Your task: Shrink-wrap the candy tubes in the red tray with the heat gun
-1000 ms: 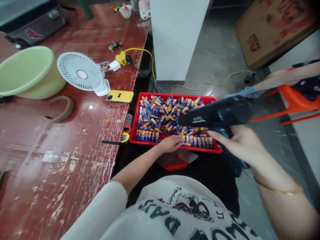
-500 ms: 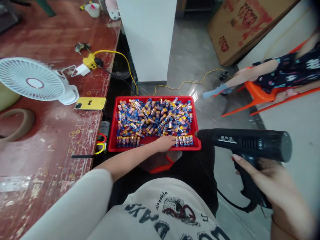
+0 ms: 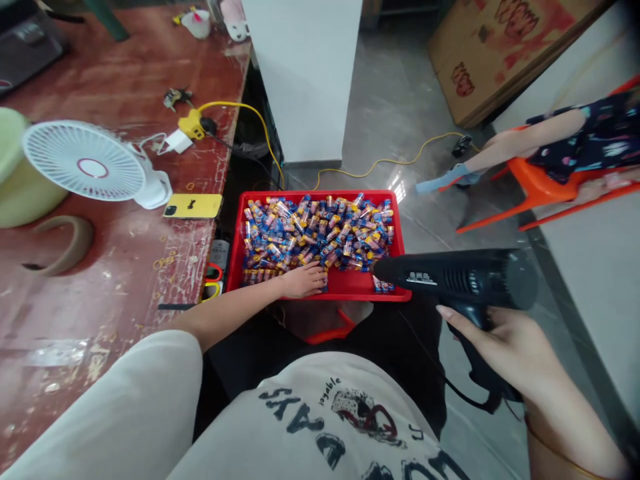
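A red tray [image 3: 405,293] rests in front of me, full of small tubes with blue and yellow ends [image 3: 320,227]. Most lie in a jumbled heap; along the near side some stand in a row. My left hand [image 3: 304,279] reaches into the near side of the tray, its fingers stretched over the tubes at the end of the row. Gripped by its handle in my right hand [image 3: 510,347] is a black heat gun [image 3: 465,275], held level. Its nozzle points left, over the tray's near right part, close to a few upright tubes [image 3: 384,285].
On the red table [image 3: 115,267] at left are a white fan [image 3: 90,163], a yellow phone [image 3: 193,206], a tape roll [image 3: 75,247] and a yellow plug adapter [image 3: 191,125]. A white pillar [image 3: 305,80] stands ahead. Another person's leg [image 3: 530,137] shows by an orange chair [image 3: 540,183].
My left hand has moved left along the tray's near side, and bare red tray bottom shows to its right. The heat gun has shifted left, its nozzle now over the tray.
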`<state>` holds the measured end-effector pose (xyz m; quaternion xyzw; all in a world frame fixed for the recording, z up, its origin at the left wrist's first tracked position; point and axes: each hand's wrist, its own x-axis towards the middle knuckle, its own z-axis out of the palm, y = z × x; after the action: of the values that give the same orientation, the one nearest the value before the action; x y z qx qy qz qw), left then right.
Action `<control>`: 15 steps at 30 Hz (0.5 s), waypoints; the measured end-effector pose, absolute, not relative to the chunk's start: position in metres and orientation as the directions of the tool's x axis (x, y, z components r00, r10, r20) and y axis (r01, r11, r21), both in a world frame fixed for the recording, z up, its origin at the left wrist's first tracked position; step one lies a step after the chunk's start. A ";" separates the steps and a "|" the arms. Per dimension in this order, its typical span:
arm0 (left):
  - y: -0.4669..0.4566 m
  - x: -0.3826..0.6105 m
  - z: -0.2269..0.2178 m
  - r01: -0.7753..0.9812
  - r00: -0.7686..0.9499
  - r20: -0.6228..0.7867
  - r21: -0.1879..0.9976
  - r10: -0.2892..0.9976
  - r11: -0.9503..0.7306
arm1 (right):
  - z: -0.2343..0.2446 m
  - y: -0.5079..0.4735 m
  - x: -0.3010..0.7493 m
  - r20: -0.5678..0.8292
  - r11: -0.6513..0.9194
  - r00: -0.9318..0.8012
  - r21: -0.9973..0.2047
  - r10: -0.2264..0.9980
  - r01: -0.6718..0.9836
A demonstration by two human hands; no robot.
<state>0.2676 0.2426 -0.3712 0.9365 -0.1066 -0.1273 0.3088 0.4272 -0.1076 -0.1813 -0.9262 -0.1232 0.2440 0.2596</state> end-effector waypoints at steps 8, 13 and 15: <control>0.258 0.193 -0.331 0.165 0.986 -0.087 0.439 0.141 -0.884 | -0.183 -0.046 0.419 -0.399 -0.731 0.679 -0.611 0.617 0.305; 0.239 0.145 -0.311 0.429 0.889 0.036 0.283 0.457 -0.858 | -0.190 -0.025 0.417 -0.377 -0.671 0.592 -0.615 0.712 0.415; 0.235 0.137 -0.307 0.503 0.847 0.042 0.261 0.530 -0.824 | -0.191 -0.026 0.418 -0.377 -0.690 0.608 -0.581 0.699 0.432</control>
<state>0.1369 0.2347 -0.3066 0.9533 0.2710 0.0561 0.1208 0.4184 -0.0261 -0.1906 -0.8686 -0.3254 0.3005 0.2221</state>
